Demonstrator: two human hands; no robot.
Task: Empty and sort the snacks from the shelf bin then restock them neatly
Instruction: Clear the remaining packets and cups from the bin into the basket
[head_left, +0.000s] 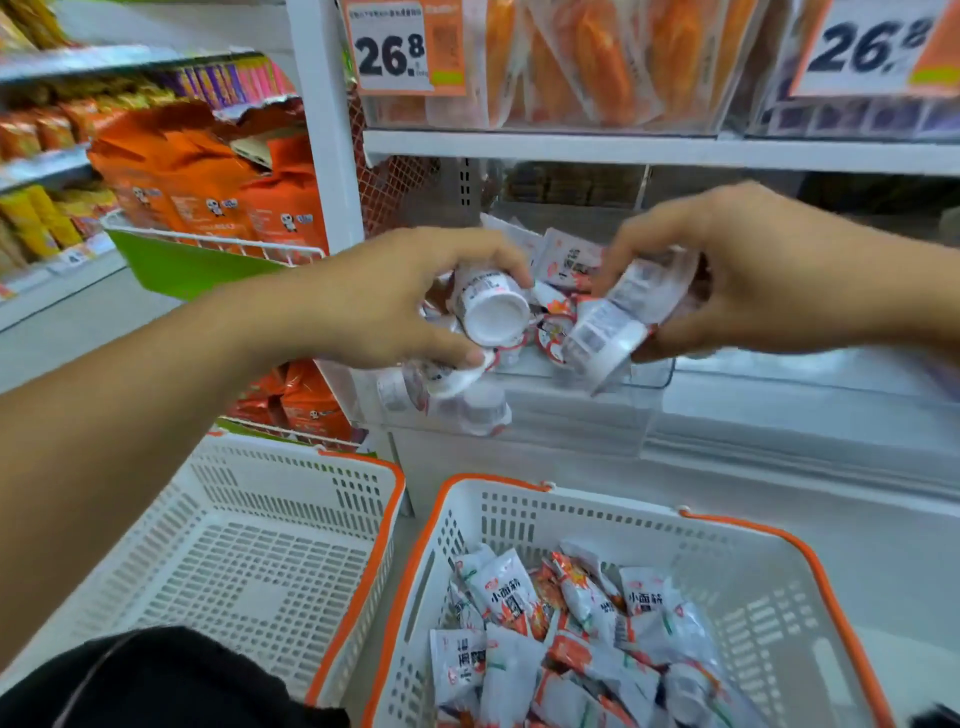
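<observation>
Both hands are raised apart over the clear shelf bin (644, 371), each closed around small white snack cups. The left hand (395, 301) grips several cups (491, 309), one with its white base facing the camera, others bunched beneath its thumb. The right hand (727, 270) clutches a blurred cluster of cups (618, 322). Between them, sachets and cups remain in the bin. Below, the right basket (779, 566) holds white-and-orange snack packets (571, 634); the left basket (291, 519) sits beside it.

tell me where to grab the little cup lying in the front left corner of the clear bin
Grip the cup across its round side wall, coming from above with fingers spread either side. It lies tipped over in the clear bin, so the rim and base face sideways and only the wall is open to pinch.
</observation>
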